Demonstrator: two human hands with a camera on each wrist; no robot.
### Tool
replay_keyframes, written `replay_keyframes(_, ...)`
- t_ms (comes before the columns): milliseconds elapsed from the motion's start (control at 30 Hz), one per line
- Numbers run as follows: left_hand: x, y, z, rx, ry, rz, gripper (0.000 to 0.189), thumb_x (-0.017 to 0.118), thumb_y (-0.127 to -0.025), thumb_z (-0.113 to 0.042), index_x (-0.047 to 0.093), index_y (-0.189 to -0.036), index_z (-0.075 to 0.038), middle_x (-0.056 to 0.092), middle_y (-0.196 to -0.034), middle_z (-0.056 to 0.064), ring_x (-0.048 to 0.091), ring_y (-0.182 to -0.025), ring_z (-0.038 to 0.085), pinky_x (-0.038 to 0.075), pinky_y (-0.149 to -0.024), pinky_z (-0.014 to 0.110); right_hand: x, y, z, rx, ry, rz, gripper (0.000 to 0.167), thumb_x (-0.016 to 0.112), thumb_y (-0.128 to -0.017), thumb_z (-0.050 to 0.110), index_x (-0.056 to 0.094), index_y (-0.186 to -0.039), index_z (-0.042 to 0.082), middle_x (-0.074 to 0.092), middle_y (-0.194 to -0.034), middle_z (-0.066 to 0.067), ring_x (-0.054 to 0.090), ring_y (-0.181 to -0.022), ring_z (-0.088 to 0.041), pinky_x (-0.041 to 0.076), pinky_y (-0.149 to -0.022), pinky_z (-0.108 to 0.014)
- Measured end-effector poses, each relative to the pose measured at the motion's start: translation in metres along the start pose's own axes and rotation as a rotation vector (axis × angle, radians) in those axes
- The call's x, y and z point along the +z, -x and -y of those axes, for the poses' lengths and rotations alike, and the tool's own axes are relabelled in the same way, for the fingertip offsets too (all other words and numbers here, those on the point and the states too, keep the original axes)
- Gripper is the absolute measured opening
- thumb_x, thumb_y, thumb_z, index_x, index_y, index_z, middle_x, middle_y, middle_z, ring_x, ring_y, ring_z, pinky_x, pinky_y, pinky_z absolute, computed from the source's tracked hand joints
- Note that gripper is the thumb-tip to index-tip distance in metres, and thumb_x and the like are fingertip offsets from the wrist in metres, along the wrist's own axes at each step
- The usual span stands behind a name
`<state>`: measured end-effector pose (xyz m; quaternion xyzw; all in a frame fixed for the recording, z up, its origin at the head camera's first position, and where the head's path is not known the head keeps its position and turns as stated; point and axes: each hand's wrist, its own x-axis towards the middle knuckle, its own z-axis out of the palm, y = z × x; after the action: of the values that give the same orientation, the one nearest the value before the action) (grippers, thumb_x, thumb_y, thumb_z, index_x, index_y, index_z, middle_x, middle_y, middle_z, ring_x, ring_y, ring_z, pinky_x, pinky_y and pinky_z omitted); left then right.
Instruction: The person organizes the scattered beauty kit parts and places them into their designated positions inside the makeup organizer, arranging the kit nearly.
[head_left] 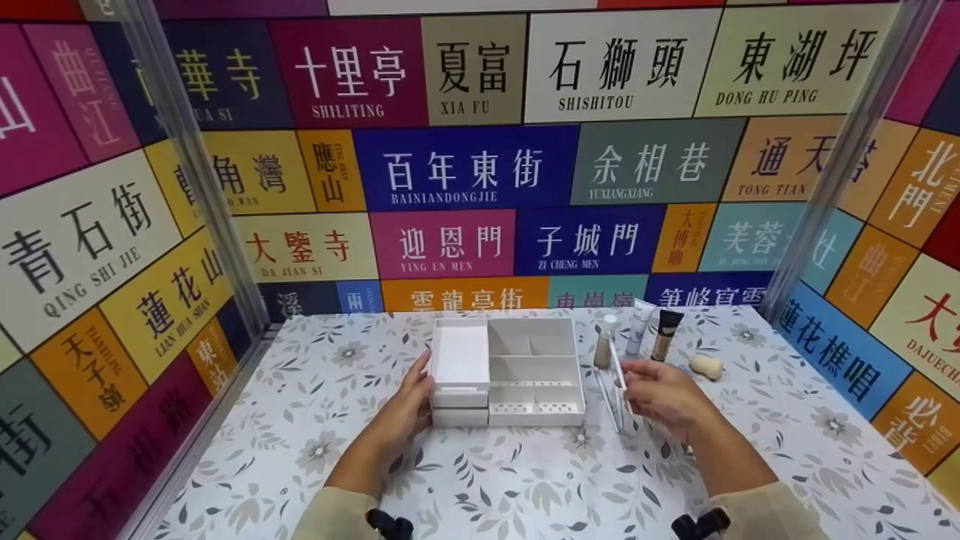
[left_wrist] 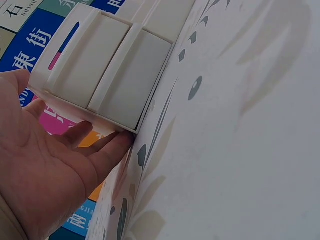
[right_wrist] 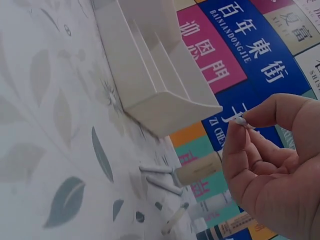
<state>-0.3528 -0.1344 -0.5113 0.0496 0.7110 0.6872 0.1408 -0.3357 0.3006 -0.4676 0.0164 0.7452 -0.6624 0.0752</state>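
A white storage organizer with drawers on its left and open compartments on its right stands on the table. My left hand rests its fingers against the organizer's left side, as the left wrist view also shows. To the right of the organizer, my right hand pinches a slim white stick between thumb and fingertips. In the right wrist view only the stick's small end shows. Thin pen-like sticks lie on the table beside this hand.
Behind the right hand stand a beige bottle, a white tube and a tan tube with a black end. A beige, rounded sponge-like piece lies farther right. Sign-covered panels enclose the patterned table.
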Motion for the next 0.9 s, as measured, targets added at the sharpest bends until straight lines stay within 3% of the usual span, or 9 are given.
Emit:
replay_keyframes(200, 0.0, 0.001, 0.0, -0.005, -0.007, 0.0, 0.061, 0.041, -0.113, -0.048, 0.016, -0.168, -0.053, 0.008, -0.182, 0.01, 0.026, -0.164, 0.044, 0.026, -0.132, 0.062, 0.024, -0.003, 0.016, -0.004, -0.012, 0.009, 0.072, 0.064, -0.093, -0.003, 0.04, -0.161, -0.001, 0.061, -0.122, -0.003, 0.066, -0.093, -0.013, 0.061, -0.083, -0.028)
replay_keyframes(467, 0.0, -0.001, 0.001, -0.008, -0.001, 0.007, 0.061, 0.039, -0.113, -0.048, 0.014, -0.169, -0.052, 0.007, -0.183, 0.009, 0.026, -0.164, 0.045, 0.025, -0.132, 0.063, 0.057, -0.014, 0.033, 0.017, -0.04, 0.034, 0.055, 0.063, -0.103, 0.009, 0.049, -0.156, 0.004, 0.068, -0.118, -0.005, 0.07, -0.095, -0.017, 0.062, -0.083, -0.028)
replay_keyframes(900, 0.001, 0.0, 0.001, 0.018, 0.044, 0.029, 0.062, 0.037, -0.114, -0.044, 0.012, -0.171, -0.046, 0.004, -0.182, 0.013, 0.024, -0.164, 0.048, 0.022, -0.133, 0.063, 0.108, -0.032, 0.046, 0.031, -0.135, 0.087, 0.05, 0.068, -0.099, 0.007, 0.058, -0.148, 0.004, 0.069, -0.11, -0.007, 0.069, -0.086, -0.017, 0.061, -0.079, -0.029)
